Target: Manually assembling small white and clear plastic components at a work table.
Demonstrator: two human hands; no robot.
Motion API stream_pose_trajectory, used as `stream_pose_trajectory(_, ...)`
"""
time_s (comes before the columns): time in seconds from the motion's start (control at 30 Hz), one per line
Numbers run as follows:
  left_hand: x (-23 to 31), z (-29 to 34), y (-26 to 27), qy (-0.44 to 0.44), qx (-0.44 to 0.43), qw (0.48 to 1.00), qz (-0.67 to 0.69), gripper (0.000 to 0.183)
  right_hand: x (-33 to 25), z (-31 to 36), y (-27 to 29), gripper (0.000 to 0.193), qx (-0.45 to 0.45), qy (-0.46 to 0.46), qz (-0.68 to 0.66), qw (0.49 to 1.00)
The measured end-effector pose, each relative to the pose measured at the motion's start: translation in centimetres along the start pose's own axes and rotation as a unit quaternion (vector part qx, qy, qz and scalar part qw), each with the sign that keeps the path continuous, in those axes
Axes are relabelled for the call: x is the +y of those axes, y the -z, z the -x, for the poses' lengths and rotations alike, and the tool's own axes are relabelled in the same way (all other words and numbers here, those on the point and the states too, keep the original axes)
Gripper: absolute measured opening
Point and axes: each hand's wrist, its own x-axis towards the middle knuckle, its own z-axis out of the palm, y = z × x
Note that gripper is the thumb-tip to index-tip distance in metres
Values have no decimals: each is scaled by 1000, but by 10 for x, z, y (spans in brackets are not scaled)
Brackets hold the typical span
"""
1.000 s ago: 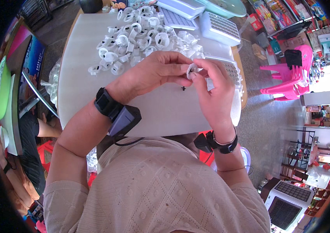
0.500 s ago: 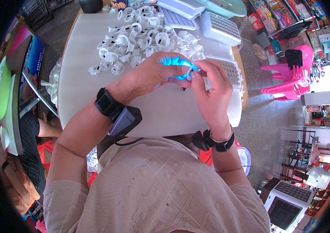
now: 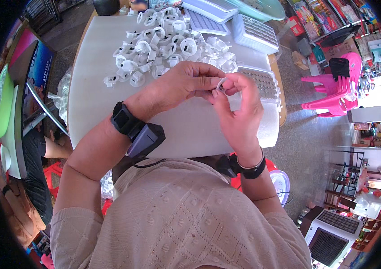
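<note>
Above the white table [image 3: 177, 130], both my hands meet on one small round white plastic piece [image 3: 220, 84]. My left hand [image 3: 186, 83] is closed, pinching the piece from the left with thumb and fingers. From the right, the thumb and fingertips of my right hand [image 3: 240, 101] press on it. Part of the piece is hidden by the fingers, and no light shows from it. Behind my hands lies a loose pile of similar white ring-shaped plastic pieces [image 3: 188, 46], some with small dark parts.
A white tray with rows of small round pieces [image 3: 266, 84] lies right of my hands. Stacked trays [image 3: 255, 32] and a pale green tub [image 3: 266, 11] stand at the back right. Pink plastic chairs [image 3: 334, 85] stand on the floor to the right. Another person's leg [image 3: 56, 149] shows at left.
The bright blue light that shone between my fingers is gone. My right hand has shifted slightly left, its fingers closer around the piece. My left hand has barely moved.
</note>
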Motion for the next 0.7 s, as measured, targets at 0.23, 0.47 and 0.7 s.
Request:
stream_pose_trajectory(0.23,5,2,2,20,-21,1000,-11,37,5,-9,21,20,-42,-110,-94,989)
stream_pose_trajectory(0.47,7,3,-10,-24,19,999,-45,38,2,-9,21,14,28,-332,-330,883)
stream_pose_trajectory(0.7,15,5,-3,-111,65,992,-15,35,-7,-16,14,10,56,-288,-261,920)
